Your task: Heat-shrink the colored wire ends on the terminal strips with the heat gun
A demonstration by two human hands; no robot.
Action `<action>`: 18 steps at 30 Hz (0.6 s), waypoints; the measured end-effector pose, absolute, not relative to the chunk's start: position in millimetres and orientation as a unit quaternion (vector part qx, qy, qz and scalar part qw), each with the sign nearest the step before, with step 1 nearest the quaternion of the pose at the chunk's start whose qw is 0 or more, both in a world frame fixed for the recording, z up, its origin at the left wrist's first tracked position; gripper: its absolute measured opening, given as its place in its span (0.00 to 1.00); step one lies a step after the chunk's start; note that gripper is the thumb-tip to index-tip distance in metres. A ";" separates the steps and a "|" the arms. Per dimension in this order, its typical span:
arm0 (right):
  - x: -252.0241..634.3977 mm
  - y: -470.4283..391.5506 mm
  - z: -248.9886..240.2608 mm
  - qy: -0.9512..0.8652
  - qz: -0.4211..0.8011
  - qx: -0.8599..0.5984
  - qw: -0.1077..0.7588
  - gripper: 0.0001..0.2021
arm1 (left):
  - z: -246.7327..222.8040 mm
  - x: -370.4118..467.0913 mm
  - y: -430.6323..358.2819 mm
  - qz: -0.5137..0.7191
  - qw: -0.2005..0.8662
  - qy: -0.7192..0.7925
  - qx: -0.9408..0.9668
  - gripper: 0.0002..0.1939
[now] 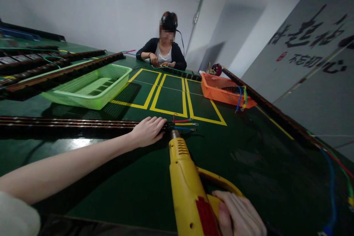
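Note:
My left hand (149,131) is closed over the right end of a long dark cable bundle (69,122) lying across the table. Red, yellow and blue wires (184,124) with metal ring terminals stick out beyond my fingers. In my right hand (239,212) is the handle of a yellow heat gun (186,180). The metal nozzle (174,134) points away from me, close to the wires' base and just right of my left fingers. Whether the nozzle touches them I cannot tell.
A green basket (110,90) stands at left with long dark strips (66,72) across it. An orange basket (221,96) holding wires is at right, beside another long strip (265,105). Yellow tape (168,111) marks the green table (249,166). Across it sits a co-worker (166,53).

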State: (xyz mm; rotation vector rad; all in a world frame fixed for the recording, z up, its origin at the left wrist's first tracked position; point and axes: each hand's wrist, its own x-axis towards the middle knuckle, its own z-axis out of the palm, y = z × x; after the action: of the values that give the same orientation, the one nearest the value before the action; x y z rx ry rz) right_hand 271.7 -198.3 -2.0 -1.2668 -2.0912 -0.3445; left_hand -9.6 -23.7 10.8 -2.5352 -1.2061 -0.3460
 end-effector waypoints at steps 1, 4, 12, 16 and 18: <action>277.9 -197.8 -3.2 -0.795 -0.137 -0.485 0.336 0.09 | 10.5 -10.2 -24.1 -0.121 0.156 -0.421 -0.885 0.23; 296.8 -197.3 -8.1 -0.769 -0.150 -0.510 0.355 0.10 | 11.0 -10.8 -26.0 -0.115 0.159 -0.410 -0.891 0.25; 321.6 -198.3 -5.9 -0.745 -0.207 -0.541 0.331 0.16 | 13.4 -11.0 -29.9 -0.088 0.177 -0.366 -0.909 0.29; 317.3 -199.3 -7.6 -0.748 -0.216 -0.532 0.335 0.15 | 14.4 -12.5 -28.1 -0.080 0.158 -0.351 -0.919 0.33; 310.8 -200.4 -9.0 -0.749 -0.214 -0.529 0.338 0.15 | 14.5 -12.3 -27.0 -0.078 0.152 -0.349 -0.921 0.33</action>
State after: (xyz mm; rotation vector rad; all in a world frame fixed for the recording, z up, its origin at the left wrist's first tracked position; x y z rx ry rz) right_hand 310.8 -200.4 -9.0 -1.3772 -1.9505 -0.5586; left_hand -12.3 -27.0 14.5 -2.6435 -1.0028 -0.2232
